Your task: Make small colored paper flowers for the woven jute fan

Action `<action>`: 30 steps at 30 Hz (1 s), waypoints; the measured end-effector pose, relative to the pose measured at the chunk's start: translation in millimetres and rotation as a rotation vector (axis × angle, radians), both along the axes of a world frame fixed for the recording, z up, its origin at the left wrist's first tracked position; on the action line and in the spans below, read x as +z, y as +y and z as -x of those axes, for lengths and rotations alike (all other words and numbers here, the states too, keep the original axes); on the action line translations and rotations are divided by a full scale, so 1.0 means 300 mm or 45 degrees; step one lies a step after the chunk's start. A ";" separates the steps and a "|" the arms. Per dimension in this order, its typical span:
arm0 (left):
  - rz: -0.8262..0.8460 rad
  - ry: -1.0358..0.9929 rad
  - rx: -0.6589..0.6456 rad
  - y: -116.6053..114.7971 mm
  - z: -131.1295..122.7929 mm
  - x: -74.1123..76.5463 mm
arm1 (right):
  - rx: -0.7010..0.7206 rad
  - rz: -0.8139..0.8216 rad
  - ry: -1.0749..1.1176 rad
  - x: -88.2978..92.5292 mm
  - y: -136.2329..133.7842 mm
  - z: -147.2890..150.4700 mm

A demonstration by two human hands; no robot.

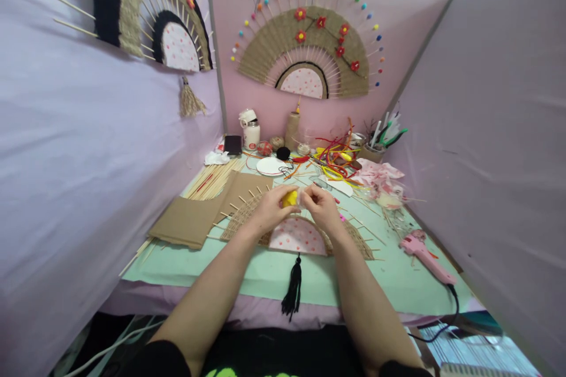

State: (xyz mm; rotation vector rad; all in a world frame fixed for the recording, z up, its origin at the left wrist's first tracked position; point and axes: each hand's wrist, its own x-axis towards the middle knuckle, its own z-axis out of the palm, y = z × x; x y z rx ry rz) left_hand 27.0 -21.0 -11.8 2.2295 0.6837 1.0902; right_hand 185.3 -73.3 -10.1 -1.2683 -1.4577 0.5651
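Note:
My left hand (pixel 270 210) is closed around a soft-looking yellow lump (pixel 289 198), which looks like modelling clay in clear plastic. At the lump's right side, my right hand (pixel 322 207) pinches the clear plastic wrapper (pixel 301 197). Both hands are over a woven stick fan (pixel 241 219) lying on the table. The fan has a pink spotted half-circle (pixel 298 237) at its base, and a black tassel (pixel 292 287) hangs from it toward me. My hands and forearms hide parts of the fan.
Folded cardboard (pixel 188 221) and thin sticks (pixel 207 179) lie left. A pink glue gun (pixel 427 256) with a cord is at right. Coloured pipe cleaners (pixel 338 159), a white bottle (pixel 251 131) and a tool pot (pixel 374 153) stand behind. A finished fan (pixel 305 41) hangs on the back panel.

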 end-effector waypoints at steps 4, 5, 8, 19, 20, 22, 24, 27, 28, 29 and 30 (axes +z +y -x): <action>0.066 -0.032 0.080 -0.005 -0.002 0.010 | -0.062 -0.079 0.042 -0.002 0.006 -0.009; 0.062 -0.032 0.098 -0.003 -0.002 0.009 | -0.085 -0.118 0.042 0.000 0.006 -0.010; 0.034 -0.045 0.131 0.004 -0.003 0.001 | -0.104 -0.207 -0.021 0.007 0.003 -0.013; 0.013 -0.095 0.134 -0.009 -0.004 -0.004 | -0.011 -0.206 -0.119 -0.007 0.010 -0.022; 0.016 -0.090 0.138 -0.009 -0.004 -0.004 | -0.011 -0.203 -0.131 -0.007 0.009 -0.022; 0.026 -0.071 0.156 -0.010 -0.003 -0.005 | -0.008 -0.205 -0.157 -0.007 0.008 -0.022; 0.041 -0.055 0.162 -0.011 -0.002 -0.004 | 0.004 -0.201 -0.186 -0.004 0.006 -0.023; 0.062 -0.051 0.143 -0.015 -0.002 0.000 | 0.037 -0.168 -0.225 0.002 0.003 -0.028; 0.068 -0.048 0.140 -0.017 -0.002 0.002 | 0.049 -0.153 -0.235 0.004 0.002 -0.030; 0.073 -0.044 0.143 -0.019 -0.002 0.003 | 0.061 -0.135 -0.246 0.006 0.001 -0.033; 0.077 -0.038 0.148 -0.021 -0.002 0.005 | 0.075 -0.116 -0.258 0.007 0.000 -0.036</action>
